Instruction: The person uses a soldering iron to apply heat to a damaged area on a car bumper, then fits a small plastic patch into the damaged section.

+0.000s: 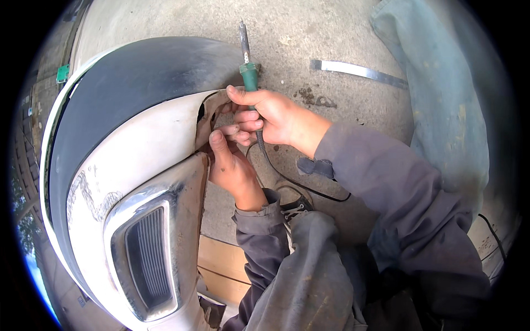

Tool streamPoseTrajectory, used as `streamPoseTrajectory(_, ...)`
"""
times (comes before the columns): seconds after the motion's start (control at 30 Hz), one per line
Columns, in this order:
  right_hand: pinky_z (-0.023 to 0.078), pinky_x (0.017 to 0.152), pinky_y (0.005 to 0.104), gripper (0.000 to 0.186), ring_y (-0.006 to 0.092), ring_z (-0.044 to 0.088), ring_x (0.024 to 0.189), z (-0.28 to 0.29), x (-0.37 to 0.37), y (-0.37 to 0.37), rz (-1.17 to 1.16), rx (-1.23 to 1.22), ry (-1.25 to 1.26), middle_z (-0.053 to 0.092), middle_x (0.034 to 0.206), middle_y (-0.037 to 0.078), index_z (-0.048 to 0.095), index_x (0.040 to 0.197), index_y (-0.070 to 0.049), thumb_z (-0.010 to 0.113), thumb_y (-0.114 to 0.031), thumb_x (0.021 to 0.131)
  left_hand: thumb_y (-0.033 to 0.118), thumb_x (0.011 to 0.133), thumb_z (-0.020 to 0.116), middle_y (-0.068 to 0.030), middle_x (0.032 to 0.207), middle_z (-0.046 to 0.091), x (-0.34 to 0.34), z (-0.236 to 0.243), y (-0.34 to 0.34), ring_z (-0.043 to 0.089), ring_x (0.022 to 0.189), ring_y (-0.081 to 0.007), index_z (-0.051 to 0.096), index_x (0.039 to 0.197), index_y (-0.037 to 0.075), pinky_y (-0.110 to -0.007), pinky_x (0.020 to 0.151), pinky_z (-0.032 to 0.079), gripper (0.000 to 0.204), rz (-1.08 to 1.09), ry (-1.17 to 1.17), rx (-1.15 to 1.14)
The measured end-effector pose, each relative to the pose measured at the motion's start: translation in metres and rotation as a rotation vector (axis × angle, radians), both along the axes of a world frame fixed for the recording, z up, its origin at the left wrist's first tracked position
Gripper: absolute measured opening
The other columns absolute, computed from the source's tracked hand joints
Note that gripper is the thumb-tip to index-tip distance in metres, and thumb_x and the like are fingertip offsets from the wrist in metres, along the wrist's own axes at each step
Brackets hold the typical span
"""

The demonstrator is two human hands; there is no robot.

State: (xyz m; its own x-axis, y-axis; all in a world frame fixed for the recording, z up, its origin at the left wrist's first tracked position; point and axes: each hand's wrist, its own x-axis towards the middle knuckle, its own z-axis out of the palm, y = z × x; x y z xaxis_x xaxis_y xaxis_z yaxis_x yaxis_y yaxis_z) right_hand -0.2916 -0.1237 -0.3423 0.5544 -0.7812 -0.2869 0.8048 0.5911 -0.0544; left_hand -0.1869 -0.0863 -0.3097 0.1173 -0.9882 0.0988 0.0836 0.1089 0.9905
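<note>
A car bumper (138, 129), white with a dark grey-black band, stands on its side to my left. My right hand (270, 116) is closed around the green handle of a soldering iron (249, 74), whose metal tip points away from me. That hand's thumb reaches the bumper's end, by a brownish, torn-looking edge. Just below it, my left hand (229, 168) has its thumb up and its fingers curled at the same edge, gripping it. Part of the left fingers is hidden behind the right hand and the edge. The iron's tip touches nothing.
A chrome-framed grille (149, 259) sits in the bumper's near part. The iron's black cord (281, 175) runs over the concrete floor (326, 33) by my shoe. A shiny metal strip (353, 69) lies farther right, near blue-grey cloth (441, 94). Cardboard (223, 259) lies below my left hand.
</note>
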Motion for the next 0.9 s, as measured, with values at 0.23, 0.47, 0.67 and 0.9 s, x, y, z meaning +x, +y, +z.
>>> streamPoseTrajectory(0.23, 0.033, 0.051, 0.0246, 0.028, 0.0082, 0.034, 0.048, 0.0, 0.008, 0.001, -0.107, 0.039, -0.078, 0.035, 0.052, -0.005, 0.048, 0.081, -0.011, 0.063, -0.035, 0.086, 0.014, 0.095, 0.044, -0.0185, 0.081, 0.063, -0.01, 0.006, 0.002, 0.061, 0.069, -0.0225, 0.058, 0.081, -0.008, -0.028, 0.071, 0.049, 0.029, 0.021, 0.04, -0.01)
streamPoseTrajectory(0.47, 0.027, 0.042, 0.018, 0.024, 0.0053, 0.034, 0.049, -0.003, 0.007, 0.002, -0.138, 0.078, -0.087, 0.038, 0.057, -0.004, 0.048, 0.083, -0.013, 0.063, -0.031, 0.086, 0.015, 0.094, 0.046, -0.0221, 0.086, 0.063, -0.011, 0.008, 0.002, 0.062, 0.069, -0.024, 0.057, 0.086, -0.012, -0.028, 0.072, 0.051, 0.031, 0.002, 0.055, 0.036)
streamPoseTrajectory(0.67, 0.026, 0.044, 0.0195, 0.027, 0.0051, 0.031, 0.049, 0.0, 0.009, 0.003, -0.091, 0.083, -0.02, 0.035, 0.055, -0.005, 0.048, 0.08, -0.013, 0.064, -0.035, 0.085, 0.024, 0.094, 0.048, -0.0233, 0.082, 0.063, -0.003, -0.003, 0.001, 0.062, 0.065, -0.0253, 0.057, 0.08, -0.011, -0.03, 0.066, 0.051, 0.038, -0.031, 0.022, -0.067)
streamPoseTrajectory(0.9, 0.029, 0.046, 0.0235, 0.03, 0.0081, 0.034, 0.054, -0.001, 0.013, 0.006, -0.133, 0.068, -0.05, 0.039, 0.062, -0.002, 0.051, 0.083, -0.007, 0.065, -0.034, 0.084, 0.032, 0.095, 0.046, -0.0221, 0.08, 0.063, 0.0, 0.001, -0.001, 0.062, 0.067, -0.0262, 0.055, 0.075, -0.008, -0.032, 0.067, 0.051, 0.046, -0.033, 0.036, -0.019)
